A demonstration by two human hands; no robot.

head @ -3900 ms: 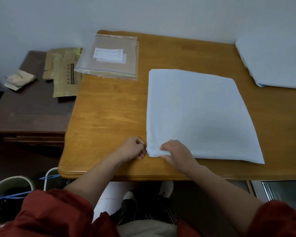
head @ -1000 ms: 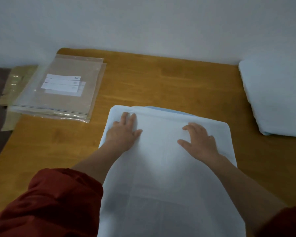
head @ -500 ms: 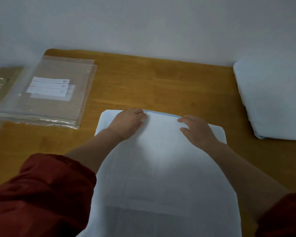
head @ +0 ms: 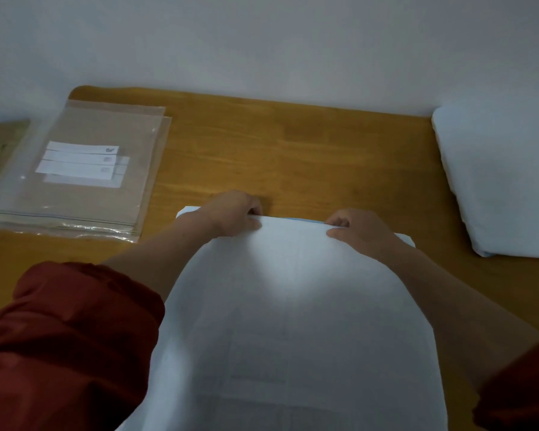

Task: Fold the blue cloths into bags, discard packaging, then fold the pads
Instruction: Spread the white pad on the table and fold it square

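A pale blue cloth lies spread on the wooden table, reaching from mid-table down to the bottom of the view. My left hand grips its far edge left of centre, fingers curled over the edge. My right hand pinches the same far edge right of centre. A thin darker blue strip shows along that edge between the hands. A stack of clear zip bags with white labels lies at the table's far left.
A folded stack of pale blue cloth sits at the table's right edge. Brownish packaging lies beyond the bags at the far left. A white wall runs behind the table. My red sleeves fill the lower corners.
Both hands slid from flat on the cloth up to its far edge, and their fingers have now curled round that edge. The camera has leaned further over the table.
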